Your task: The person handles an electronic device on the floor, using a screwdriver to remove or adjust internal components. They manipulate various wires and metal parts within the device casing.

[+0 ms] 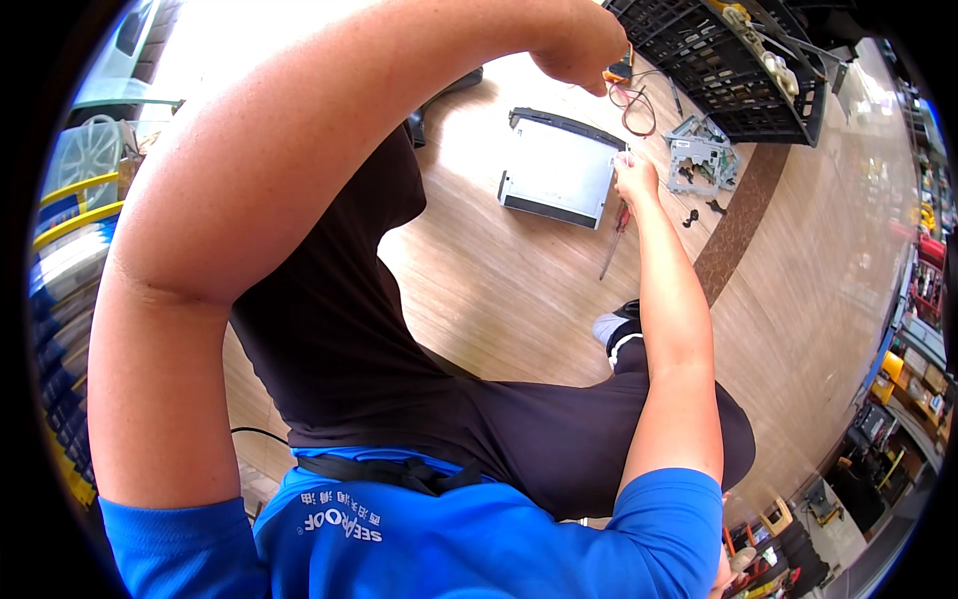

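Observation:
A flat silver-and-black metal box [561, 165], like a disc drive or car stereo unit, lies on the floor ahead of me. My right hand [637, 180] is closed at its right edge, fingertips together by the far right corner. What they pinch is too small to make out. Just below that hand lies a thin tool with a red handle [623, 218], seemingly a screwdriver. My left hand [587, 52] reaches across from the left, its fingers bent together beside an orange-and-black multimeter [620, 68]. Whatever it grips is hidden. Red and black test leads [639, 112] curl below the meter.
A black plastic crate [733, 70] stands at the far right. Near it lie metal brackets and boards [699, 163] and small black pieces [691, 218]. A dark stripe [743, 225] crosses the wood-look floor. My bent legs [559, 429] frame the work area; loaded shelves [913, 369] line the right.

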The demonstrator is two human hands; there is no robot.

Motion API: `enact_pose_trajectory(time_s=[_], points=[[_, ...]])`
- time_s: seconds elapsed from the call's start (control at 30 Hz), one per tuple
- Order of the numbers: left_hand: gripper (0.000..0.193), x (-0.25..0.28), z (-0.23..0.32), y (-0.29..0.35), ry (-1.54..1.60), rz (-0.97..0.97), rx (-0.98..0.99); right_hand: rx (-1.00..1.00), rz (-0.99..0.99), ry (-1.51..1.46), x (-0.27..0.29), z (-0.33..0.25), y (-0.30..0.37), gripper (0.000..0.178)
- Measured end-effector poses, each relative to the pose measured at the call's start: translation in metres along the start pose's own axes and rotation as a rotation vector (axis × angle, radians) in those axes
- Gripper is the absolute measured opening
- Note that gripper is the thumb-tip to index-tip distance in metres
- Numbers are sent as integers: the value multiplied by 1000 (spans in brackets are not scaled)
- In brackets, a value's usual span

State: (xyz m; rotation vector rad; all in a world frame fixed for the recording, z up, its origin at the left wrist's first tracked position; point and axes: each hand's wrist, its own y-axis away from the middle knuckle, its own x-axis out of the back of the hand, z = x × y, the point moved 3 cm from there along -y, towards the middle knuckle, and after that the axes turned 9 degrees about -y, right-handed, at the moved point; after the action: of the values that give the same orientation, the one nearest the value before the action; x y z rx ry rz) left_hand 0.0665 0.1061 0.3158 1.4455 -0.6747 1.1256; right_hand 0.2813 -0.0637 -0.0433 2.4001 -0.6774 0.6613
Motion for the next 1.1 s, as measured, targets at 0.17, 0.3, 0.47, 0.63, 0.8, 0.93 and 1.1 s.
enact_pose_trajectory(time_s=[0.17,0.3,0.47,0.63,0.8,0.93,1.1], points=[[34,-3,-1,-3,8,15,-7,-7,-10,-23,0,-4,4,14],[34,-3,-2,-1,-2,1,18,-72,-54,-90,2,-20,15,16],[33,0,-2,2,27,8,4,-137,-65,-130,11,-34,24,18],[34,-1,-3,1,27,16,-9,87,25,183,24,-46,27,20],[33,-3,-4,-1,12,13,-20,356,50,170,25,-63,37,20],[33,-2,-4,-2,7,20,-43,442,14,249,21,-69,42,15],[33,0,-3,1,6,13,-19,470,-11,340,22,-66,42,15]])
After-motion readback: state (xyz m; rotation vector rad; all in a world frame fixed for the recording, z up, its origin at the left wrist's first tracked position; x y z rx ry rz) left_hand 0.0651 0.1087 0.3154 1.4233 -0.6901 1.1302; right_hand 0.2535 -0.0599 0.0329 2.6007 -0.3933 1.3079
